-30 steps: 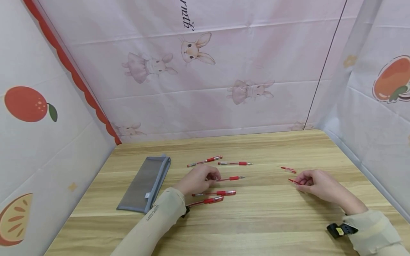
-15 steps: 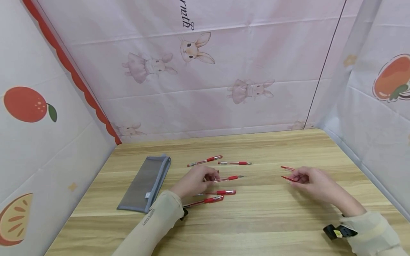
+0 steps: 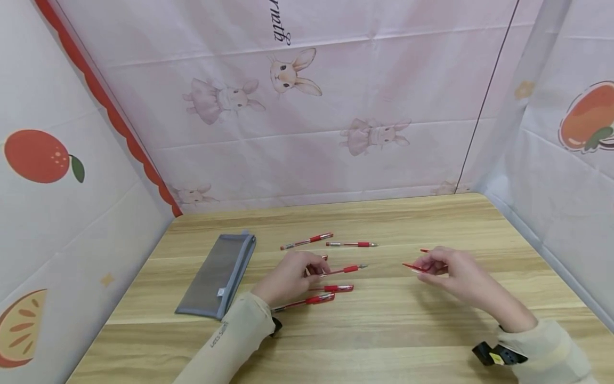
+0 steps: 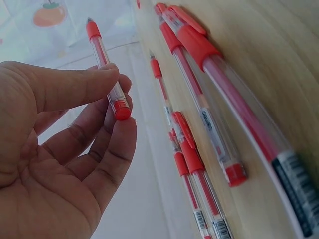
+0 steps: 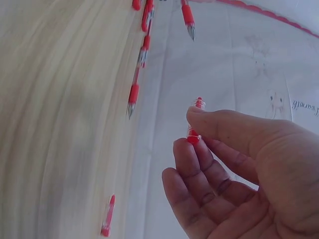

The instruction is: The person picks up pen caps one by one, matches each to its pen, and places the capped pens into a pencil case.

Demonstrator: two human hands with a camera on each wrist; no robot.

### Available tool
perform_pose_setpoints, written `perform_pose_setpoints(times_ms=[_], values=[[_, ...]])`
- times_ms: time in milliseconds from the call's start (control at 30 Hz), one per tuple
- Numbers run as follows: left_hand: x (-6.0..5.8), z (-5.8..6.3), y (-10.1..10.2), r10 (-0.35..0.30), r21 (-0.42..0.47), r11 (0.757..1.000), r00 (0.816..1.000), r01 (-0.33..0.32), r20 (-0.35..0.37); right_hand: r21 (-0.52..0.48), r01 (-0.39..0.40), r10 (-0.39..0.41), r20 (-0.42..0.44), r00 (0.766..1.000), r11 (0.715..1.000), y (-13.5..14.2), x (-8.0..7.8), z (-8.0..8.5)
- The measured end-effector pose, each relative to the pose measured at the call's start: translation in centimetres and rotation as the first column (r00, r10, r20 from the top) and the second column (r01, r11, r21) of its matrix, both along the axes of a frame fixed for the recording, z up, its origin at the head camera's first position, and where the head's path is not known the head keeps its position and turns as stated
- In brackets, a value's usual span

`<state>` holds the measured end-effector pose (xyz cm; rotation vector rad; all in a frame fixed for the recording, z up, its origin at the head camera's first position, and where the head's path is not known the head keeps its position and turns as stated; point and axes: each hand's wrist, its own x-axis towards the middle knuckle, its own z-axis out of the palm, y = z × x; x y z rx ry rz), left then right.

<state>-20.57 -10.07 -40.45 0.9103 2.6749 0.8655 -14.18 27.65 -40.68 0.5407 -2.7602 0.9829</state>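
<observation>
My left hand [image 3: 290, 273] pinches the rear end of an uncapped red pen [image 3: 351, 269] between thumb and fingers. Its metal tip points right, and the left wrist view shows the pen [image 4: 102, 55] held above the table. In my right hand [image 3: 455, 272], thumb and fingertips pinch a red pen cap [image 3: 412, 266], apart from the pen tip. The right wrist view shows that cap [image 5: 193, 134] mostly covered by the thumb. A second cap [image 5: 108, 215] lies on the table, partly hidden behind the right hand in the head view. Another uncapped pen [image 3: 352, 244] lies farther back.
Capped red pens lie around the left hand: one at the back [image 3: 307, 241], and two nearer, a pen [image 3: 338, 288] and a pen [image 3: 318, 300]. A grey mesh zip pouch [image 3: 216, 274] lies flat at left. Printed cloth walls [image 3: 307, 170] border the wooden table [image 3: 384, 341].
My right hand has moved left with the cap, closer to the pen tip. My left hand has shifted slightly left and nearer, still holding the pen.
</observation>
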Motion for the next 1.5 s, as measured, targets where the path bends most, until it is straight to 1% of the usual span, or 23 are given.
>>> perform_pose_setpoints(times_ms=[233,533,733,867,1100,1367,1500], values=[[0.3,0.1,0.3,-0.029,0.027,0.999,1.000,0.029,-0.007,-0.033,-0.059,0.059,-0.003,0.998,0.998,-1.4,0.1,0.3],[0.5,0.1,0.6,-0.046,0.029,0.999,0.999,0.046,-0.019,-0.029,-0.088,0.088,-0.019,0.996,0.996,-2.4,0.1,0.3],[0.8,0.3,0.7,-0.070,0.038,0.997,0.997,0.071,-0.037,-0.037,-0.097,0.097,-0.014,0.995,0.995,-2.9,0.0,0.3],[0.9,0.3,0.7,-0.075,0.036,0.996,0.996,0.077,-0.049,-0.035,-0.096,0.095,-0.018,0.995,0.995,-3.3,0.0,0.4],[0.9,0.0,0.7,-0.082,0.046,0.995,0.996,0.084,-0.039,-0.007,-0.096,0.096,-0.024,0.995,0.995,-3.8,0.0,0.5],[1.0,0.2,0.8,-0.076,0.040,0.996,0.997,0.077,-0.014,0.004,-0.103,0.103,-0.030,0.994,0.995,-4.1,0.0,0.6],[1.0,0.2,0.9,-0.074,0.034,0.997,0.997,0.075,-0.015,0.015,-0.108,0.109,-0.045,0.993,0.994,-4.3,0.0,0.6]])
